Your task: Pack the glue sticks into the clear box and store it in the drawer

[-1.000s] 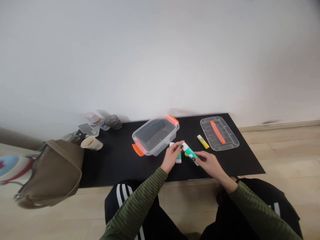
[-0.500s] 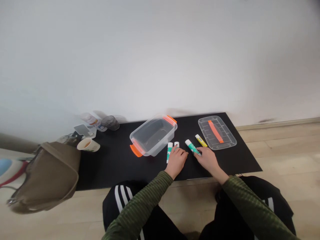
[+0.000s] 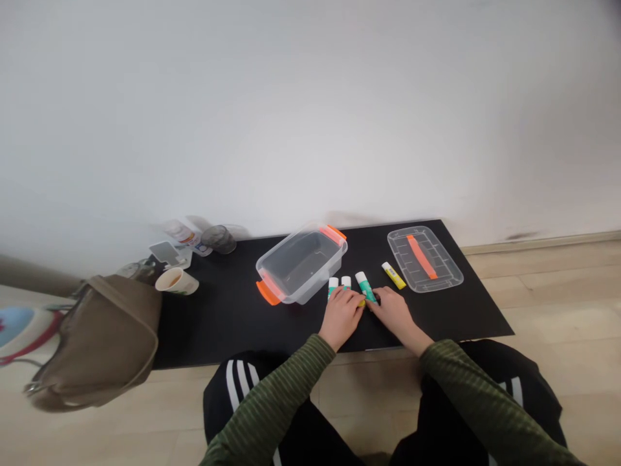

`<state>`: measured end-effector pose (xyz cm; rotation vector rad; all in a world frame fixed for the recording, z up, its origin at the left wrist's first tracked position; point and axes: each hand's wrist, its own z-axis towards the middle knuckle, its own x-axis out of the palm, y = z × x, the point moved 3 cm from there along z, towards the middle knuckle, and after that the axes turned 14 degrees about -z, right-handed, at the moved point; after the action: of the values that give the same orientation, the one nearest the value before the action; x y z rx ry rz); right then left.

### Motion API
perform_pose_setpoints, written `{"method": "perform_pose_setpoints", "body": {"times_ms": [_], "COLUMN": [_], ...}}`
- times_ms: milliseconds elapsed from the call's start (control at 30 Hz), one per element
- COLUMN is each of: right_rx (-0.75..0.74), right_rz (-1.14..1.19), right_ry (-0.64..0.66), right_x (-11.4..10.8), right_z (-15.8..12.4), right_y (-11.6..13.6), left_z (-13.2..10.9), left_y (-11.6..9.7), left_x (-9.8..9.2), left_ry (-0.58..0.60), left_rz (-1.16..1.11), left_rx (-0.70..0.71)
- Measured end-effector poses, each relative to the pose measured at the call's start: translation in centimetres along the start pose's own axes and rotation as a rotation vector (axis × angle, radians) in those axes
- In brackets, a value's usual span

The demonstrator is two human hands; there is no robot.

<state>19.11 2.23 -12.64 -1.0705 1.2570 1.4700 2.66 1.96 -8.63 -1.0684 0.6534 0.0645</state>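
Beneath both hands on the black counter — head view | left hand loosely curled, fingers near two green-and-white glue sticks | right hand half-open against a third stick — grip unclear | yellow glue stick just beyond it | clear plastic box beyond the left hand

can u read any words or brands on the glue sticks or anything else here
No words can be read clearly in this view.
Green-and-white glue stick: print too small to read.
Yellow glue stick: label too small to read.
Bottle: label too blurred to read.
Paper cup: print too small to read.
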Motion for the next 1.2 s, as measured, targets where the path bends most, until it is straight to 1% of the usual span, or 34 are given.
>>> {"method": "perform_pose_setpoints", "body": {"times_ms": [67,133,233,300,400,500,567,633,700,767,867,933,1000,1067,1200], "right_rx": [-0.016,-0.007,0.057,0.091,0.125,0.152,0.169,0.187,0.196,0.175,0.075,-0.017,-0.086,-0.135,-0.218], "right_rz": [0.017,0.008,-0.085,-0.164,-0.252,-0.299,-0.308,-0.299,-0.243,-0.124,0.113,0.254,0.353,0.402,0.391], "right_ry": [-0.014,-0.065,-0.158,-0.171,-0.098,0.014,0.069,0.096,0.097,0.070,-0.008,-0.044,-0.046,-0.037,-0.035], "right_x": [-0.4,-1.3,-2.9,-3.6,-3.6,-3.1,-2.8,-2.7,-2.8,-3.0,-3.7,-4.3,-4.8,-5.2,-5.3], "right_z": [0.4,1.1,2.3,2.8,3.1,2.9,2.7,2.6,2.6,2.4,1.6,0.7,-0.3,-1.1,-1.8], "right_y": [-0.3,-1.2,-3.1,-4.2,-4.8,-4.6,-4.3,-4.3,-4.3,-4.1,-3.1,-2.1,-1.2,-0.4,0.3], "left_z": [0.1,0.1,0.0,0.0,0.1,0.2,0.3,0.3,0.3,0.3,0.4,0.5,0.6,0.6,0.6], "left_y": [-0.1,-0.2,-0.5,-0.7,-0.8,-0.5,0.0,0.7,1.3,1.6,1.6,1.4,1.3,1.3,1.3], "left_x": [-0.2,-0.5,-0.9,-1.2,-1.4,-1.4,-1.3,-1.1,-0.7,-0.5,-0.4,-0.5,-0.6,-0.7,-0.7], "left_ry": [-0.013,-0.036,-0.082,-0.111,-0.141,-0.168,-0.200,-0.241,-0.282,-0.320,-0.378,-0.410,-0.442,-0.456,-0.443], "left_rz": [-0.032,-0.058,-0.124,-0.188,-0.253,-0.317,-0.418,-0.583,-0.786,-0.987,-1.235,-1.352,-1.418,-1.449,-1.459], "left_rx": [-0.009,-0.028,-0.082,-0.119,-0.154,-0.199,-0.252,-0.336,-0.438,-0.513,-0.562,-0.587,-0.600,-0.601,-0.591]}}
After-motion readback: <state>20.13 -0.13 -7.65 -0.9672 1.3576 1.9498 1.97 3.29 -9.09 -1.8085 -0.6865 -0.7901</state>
